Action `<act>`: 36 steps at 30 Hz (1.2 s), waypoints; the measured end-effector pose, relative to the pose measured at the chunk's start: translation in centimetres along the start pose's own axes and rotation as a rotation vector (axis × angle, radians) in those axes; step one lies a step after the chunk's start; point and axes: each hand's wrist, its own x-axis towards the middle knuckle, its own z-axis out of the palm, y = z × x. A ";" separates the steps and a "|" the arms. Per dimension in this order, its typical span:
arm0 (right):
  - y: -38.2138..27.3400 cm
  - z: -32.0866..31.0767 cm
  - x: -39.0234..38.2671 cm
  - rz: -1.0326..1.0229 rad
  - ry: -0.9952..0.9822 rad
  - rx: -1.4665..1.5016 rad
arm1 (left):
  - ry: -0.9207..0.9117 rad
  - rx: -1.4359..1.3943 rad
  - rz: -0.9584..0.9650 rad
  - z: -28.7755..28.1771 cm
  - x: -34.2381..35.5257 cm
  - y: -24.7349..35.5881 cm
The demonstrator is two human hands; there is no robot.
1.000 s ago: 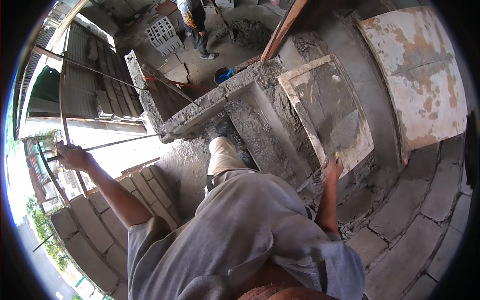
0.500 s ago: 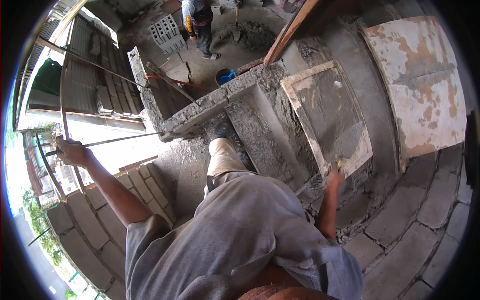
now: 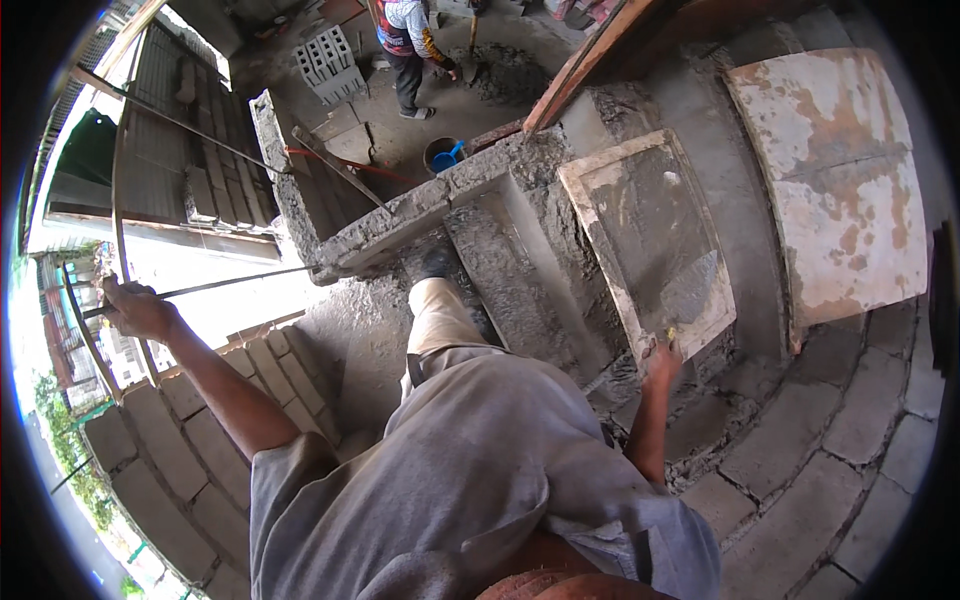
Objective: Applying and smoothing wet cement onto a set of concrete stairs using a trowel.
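My left hand (image 3: pixel 142 311) is closed round a thin steel bar (image 3: pixel 230 282) at the open left side, where upright bars cross it. My right hand (image 3: pixel 660 356) is closed at the lower left corner of a wooden-framed board (image 3: pixel 643 230) smeared with wet grey mortar. A small yellow thing shows at its fingers, too small to name. My trouser leg (image 3: pixel 440 310) and a dark shoe (image 3: pixel 436 260) are on rough concrete steps (image 3: pixel 510 280) below me, beside a ledge (image 3: pixel 400 232).
A co-worker (image 3: pixel 408 58) stands beyond the ledge by a mortar heap (image 3: pixel 510 80), a shovel (image 3: pixel 472 40) and hollow blocks (image 3: pixel 330 65). A bucket with a blue dipper (image 3: pixel 445 155) sits below. A stained panel (image 3: pixel 830 190) is right, block walls (image 3: pixel 780 440) surround me, and a timber post (image 3: pixel 565 80) rises ahead.
The co-worker has turned and moved right, reaching a hand down beside the shovel. My view has shifted slightly. Both my hands keep their grips.
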 end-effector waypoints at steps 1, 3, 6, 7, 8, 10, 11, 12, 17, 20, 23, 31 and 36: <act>0.1 0.0 0.2 -0.028 -0.013 0.011 | -0.004 -0.005 -0.003 0.0 -0.1 -0.1; 0.2 0.0 0.5 -0.036 -0.015 -0.006 | -0.014 -0.014 -0.035 0.0 -0.3 0.0; 0.8 0.0 1.0 -0.042 -0.019 -0.008 | 0.012 -0.034 -0.101 0.8 -1.4 2.4; 1.0 -0.1 1.1 -0.042 -0.020 0.007 | 0.066 -0.069 -0.215 1.1 -1.9 3.5; 0.8 -0.1 1.0 -0.041 -0.019 0.008 | 0.019 0.021 -0.167 0.8 -1.7 3.5; 0.5 -0.1 0.7 0.011 0.000 -0.041 | 0.032 0.025 -0.201 0.8 -2.0 3.8; 0.8 -0.4 1.0 0.012 0.002 -0.039 | 0.045 0.028 -0.235 1.0 -2.1 4.2; 1.3 -0.8 1.3 0.014 -0.003 -0.033 | 0.043 0.026 -0.235 1.0 -2.1 4.2; 1.3 -1.0 1.5 0.027 0.002 -0.089 | 0.067 -0.046 -0.283 1.0 -2.1 4.6; 1.7 -1.4 1.8 0.038 -0.028 -0.095 | 0.043 -0.079 -0.275 1.0 -2.0 4.4; 1.6 -1.4 1.9 0.040 -0.044 -0.110 | 0.049 -0.096 -0.257 1.2 -2.3 5.3; 0.1 -1.2 1.1 -0.001 -0.016 -0.112 | 0.007 0.084 0.025 -0.4 -1.1 1.0; 0.6 -2.0 0.7 0.027 0.028 -0.114 | -0.085 0.230 0.076 0.0 -0.3 -2.1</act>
